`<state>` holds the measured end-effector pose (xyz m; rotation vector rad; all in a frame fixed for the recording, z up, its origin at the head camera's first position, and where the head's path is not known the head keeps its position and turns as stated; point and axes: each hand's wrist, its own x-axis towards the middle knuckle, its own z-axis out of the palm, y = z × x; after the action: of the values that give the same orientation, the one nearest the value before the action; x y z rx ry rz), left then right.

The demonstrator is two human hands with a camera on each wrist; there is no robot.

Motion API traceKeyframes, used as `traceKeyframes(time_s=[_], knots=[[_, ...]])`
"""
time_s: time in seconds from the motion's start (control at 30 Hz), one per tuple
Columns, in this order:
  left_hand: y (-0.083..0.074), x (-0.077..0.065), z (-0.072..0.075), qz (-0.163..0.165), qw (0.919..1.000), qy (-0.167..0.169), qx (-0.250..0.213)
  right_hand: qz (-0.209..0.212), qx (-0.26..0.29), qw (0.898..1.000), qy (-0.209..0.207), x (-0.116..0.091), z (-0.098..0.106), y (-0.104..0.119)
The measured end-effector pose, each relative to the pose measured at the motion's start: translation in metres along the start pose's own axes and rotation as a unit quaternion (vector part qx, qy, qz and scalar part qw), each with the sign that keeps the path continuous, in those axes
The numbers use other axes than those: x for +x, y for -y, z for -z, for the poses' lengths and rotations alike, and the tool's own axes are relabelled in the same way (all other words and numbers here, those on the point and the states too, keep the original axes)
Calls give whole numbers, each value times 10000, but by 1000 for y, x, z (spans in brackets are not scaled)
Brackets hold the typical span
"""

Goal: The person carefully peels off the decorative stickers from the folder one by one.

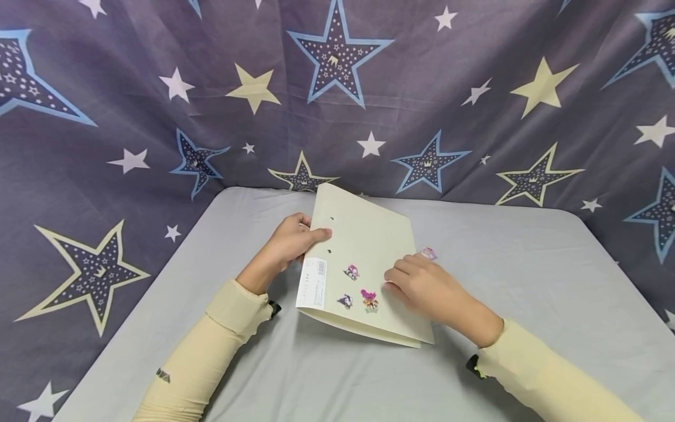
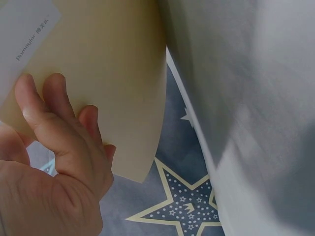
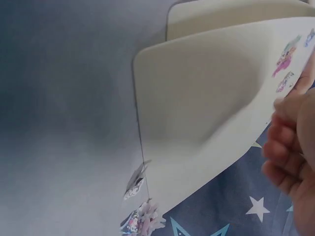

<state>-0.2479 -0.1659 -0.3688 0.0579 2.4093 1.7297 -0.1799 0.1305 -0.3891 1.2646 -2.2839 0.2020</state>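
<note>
A cream file folder (image 1: 364, 234), its cover bowed, stands tilted on the sheet with two small rivets and a white label (image 1: 313, 283). My left hand (image 1: 290, 239) grips its left edge, thumb across the front; in the left wrist view the fingers (image 2: 54, 110) lie against the back. On the front cover are several small cartoon stickers, among them a pink and orange one (image 1: 370, 300). My right hand (image 1: 427, 287) is over the right part of the cover, fingers loosely bent. In the right wrist view, nothing shows between those fingers (image 3: 278, 150).
Pink stickers (image 1: 428, 253) show just past the folder's right edge, partly behind the right hand. A pale grey sheet (image 1: 501, 258) covers the table. Behind and to the left hangs a dark curtain (image 1: 327, 129) printed with stars.
</note>
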Motion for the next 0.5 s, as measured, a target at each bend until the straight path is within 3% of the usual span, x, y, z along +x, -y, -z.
traceKeyframes(time_s=[0.23,0.5], knots=[[1,0,0,12,10000,14,-38,1066,138,9941,-106,0,0,2],[1,1,1,-4,10000,17,22,1430,228,9893,-155,-3,0,8]])
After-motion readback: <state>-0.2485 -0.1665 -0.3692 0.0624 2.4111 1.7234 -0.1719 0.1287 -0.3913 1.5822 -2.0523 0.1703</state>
